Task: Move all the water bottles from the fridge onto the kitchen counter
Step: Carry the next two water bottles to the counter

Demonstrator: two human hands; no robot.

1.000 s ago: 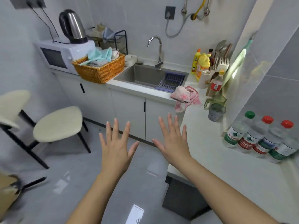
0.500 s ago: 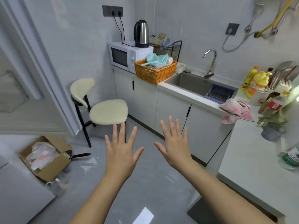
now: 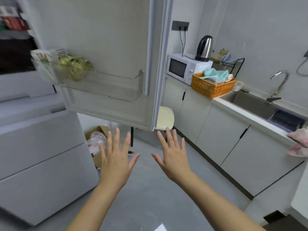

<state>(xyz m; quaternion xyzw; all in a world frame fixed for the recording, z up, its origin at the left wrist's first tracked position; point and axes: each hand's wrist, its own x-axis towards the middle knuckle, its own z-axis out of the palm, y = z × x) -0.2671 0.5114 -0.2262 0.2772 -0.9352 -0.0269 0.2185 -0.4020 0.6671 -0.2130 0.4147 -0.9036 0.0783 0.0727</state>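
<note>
Left hand (image 3: 116, 162): fingers (image 3: 115, 139) straight and spread wide, thumb out to the right, back of the hand up, holding nothing.
Right hand (image 3: 173, 157): fingers (image 3: 168, 139) straight, fanned a little less, thumb out to the left, holding nothing.
Floor (image 3: 146, 189): grey, under both palms and in the gap between the thumbs.
Box (image 3: 97, 131): just behind the left fingers, open cardboard on the floor, crumpled plastic inside (too blurred to name).
Stool (image 3: 165, 119): just past the right fingertips, cream seat partly hidden by the door's edge.
Door (image 3: 106, 39): above both sets of fingertips, swung open, inner side facing.
Shelf (image 3: 116, 87): up and left of the left fingers, clear plastic on the door, with greens (image 3: 73, 67) and a pack (image 3: 41, 55) at its left end.
Fridge (image 3: 41, 155): left of the left hand, white lower fronts closed; dark upper compartment at top left, blurred.
Bottles: whereabouts cannot be told from this view.
Counter (image 3: 246, 112): well to the right of the right fingers, carrying a microwave (image 3: 183, 69) with a kettle (image 3: 204, 48) on top, a basket (image 3: 210, 88) of cloths beside it, then a sink (image 3: 250, 104) with a tap (image 3: 280, 84).
Cloth (image 3: 298, 144): pink, draped at the counter's near edge, far right.
</note>
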